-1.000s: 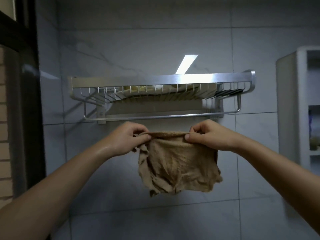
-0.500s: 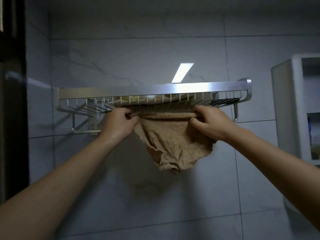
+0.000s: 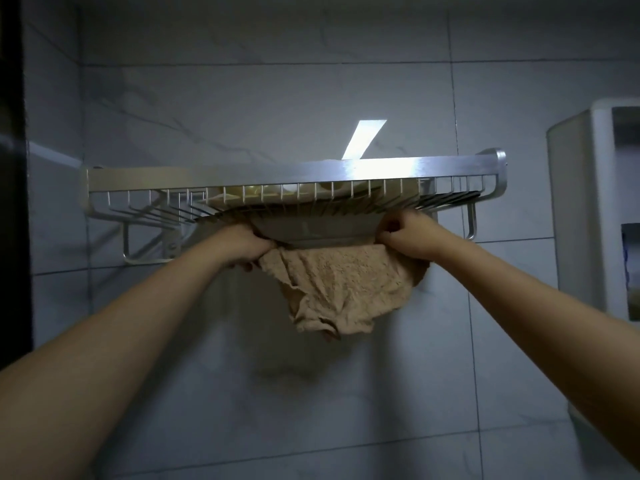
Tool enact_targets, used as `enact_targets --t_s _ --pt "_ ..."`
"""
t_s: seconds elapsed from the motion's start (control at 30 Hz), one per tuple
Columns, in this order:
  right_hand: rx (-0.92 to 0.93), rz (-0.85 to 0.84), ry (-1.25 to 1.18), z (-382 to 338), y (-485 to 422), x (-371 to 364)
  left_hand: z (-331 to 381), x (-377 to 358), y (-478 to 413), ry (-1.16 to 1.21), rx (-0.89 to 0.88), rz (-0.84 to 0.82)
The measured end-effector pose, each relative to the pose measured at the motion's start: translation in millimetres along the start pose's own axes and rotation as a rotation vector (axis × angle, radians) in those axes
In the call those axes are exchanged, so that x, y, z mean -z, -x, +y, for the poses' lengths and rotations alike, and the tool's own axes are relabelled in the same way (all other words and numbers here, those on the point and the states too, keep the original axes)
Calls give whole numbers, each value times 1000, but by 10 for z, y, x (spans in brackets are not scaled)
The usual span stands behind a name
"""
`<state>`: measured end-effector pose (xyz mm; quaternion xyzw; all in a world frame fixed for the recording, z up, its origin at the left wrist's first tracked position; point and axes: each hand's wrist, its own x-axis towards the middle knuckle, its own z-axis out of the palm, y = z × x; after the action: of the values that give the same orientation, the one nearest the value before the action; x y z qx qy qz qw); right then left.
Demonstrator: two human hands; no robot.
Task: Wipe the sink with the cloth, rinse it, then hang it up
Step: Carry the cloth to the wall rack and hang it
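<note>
Last step now, the hanging. 1 tan cloth [image 3: 339, 292] droops just below the metal rack [image 3: 294, 174], with its top edge stretched along the rail [image 3: 138, 260] that runs under the rack's wire floor. My left hand [image 3: 242, 245] has its fingers curled round the cloth's left corner. My right hand [image 3: 408, 237] pinches the right corner with its fingers tucked in tight. Both hands sit right beneath the rack. I can't tell whether the edge is over the rail, because my hands cover it. Next, I reckon: feed that edge over the rail, draw it down evenly, smooth it, then let go.

Count: 2 hands, 1 cloth, 1 rack, 1 rail, 1 pale folded item [image 3: 311, 195] on the rack and 1 white cabinet [image 3: 585, 209] to the right of the rack.
</note>
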<state>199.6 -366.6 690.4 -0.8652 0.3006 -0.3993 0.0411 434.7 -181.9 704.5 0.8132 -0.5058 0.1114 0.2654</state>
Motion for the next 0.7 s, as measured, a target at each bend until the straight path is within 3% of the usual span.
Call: enact_targets --t_s 0.2,0.37,0.47,0.7 --pt "233 267 -61 8 246 -78 -253 -220 222 63 -154 485" --pt "328 302 209 30 415 -102 -199 -353 387 -23 -460 751" --pt "435 377 384 -15 516 -153 -120 -490 468 -169 -647 691" --pt "489 409 547 77 553 -286 -205 -529 397 -434 -747 592"
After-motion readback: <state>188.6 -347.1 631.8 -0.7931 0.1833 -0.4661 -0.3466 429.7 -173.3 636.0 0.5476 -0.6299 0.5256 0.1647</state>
